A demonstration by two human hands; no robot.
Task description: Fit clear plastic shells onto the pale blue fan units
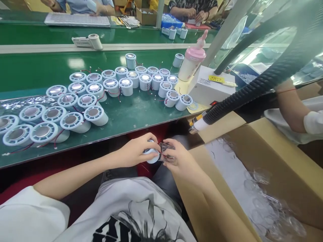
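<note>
My left hand [142,149] is closed around a light blue cylindrical housing [152,157] above my lap, just off the table's front edge. From the right, my right hand [178,156] grips a clear plastic cup [166,151] whose end meets the blue housing. Thin red wire shows by the clear cup. Whether the two parts are joined or only touching, I cannot tell, as fingers cover the seam. Several similar blue housings [94,114] with silver discs on top and red-black wires stand on the green table [131,116] in front of me.
An open cardboard box [272,148] at my right holds several clear plastic cups [262,205]. A black flexible hose [252,87] crosses above it, near a white box [209,87] and a pink-lidded bottle [193,62]. Other people's hands [196,15] work across the table.
</note>
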